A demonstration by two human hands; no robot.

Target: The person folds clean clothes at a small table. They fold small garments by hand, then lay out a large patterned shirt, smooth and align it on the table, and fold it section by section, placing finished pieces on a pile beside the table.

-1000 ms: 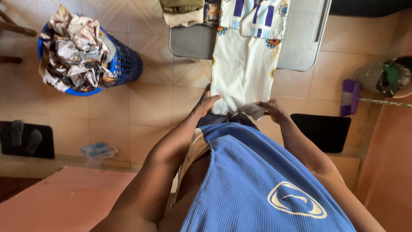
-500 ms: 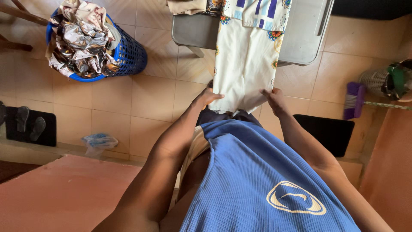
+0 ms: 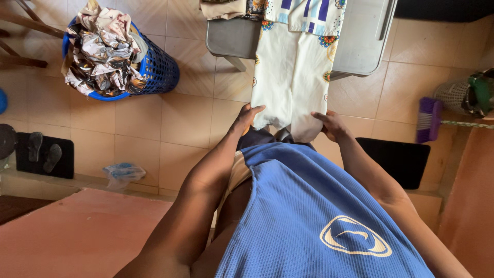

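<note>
A cream cloth [image 3: 290, 77] with small flower prints and a blue-striped part hangs off the front of a grey table [image 3: 360, 46] toward me. My left hand [image 3: 247, 116] grips the cloth's lower left edge. At the lower right corner my right hand [image 3: 333, 124] pinches the hem. The cloth's bottom edge sits between both hands, just above my blue shirt.
A blue laundry basket [image 3: 154, 69] heaped with crumpled clothes stands at the upper left on the tiled floor. Folded clothes [image 3: 224, 7] lie on the table's far side. A purple broom [image 3: 426, 119] and a bin [image 3: 463, 95] sit right; sandals [image 3: 43, 152] on a black mat left.
Both hands stayed on the cloth's lower edge; the hem shifted slightly lower again. The view drifted a little, so the basket sits further right.
</note>
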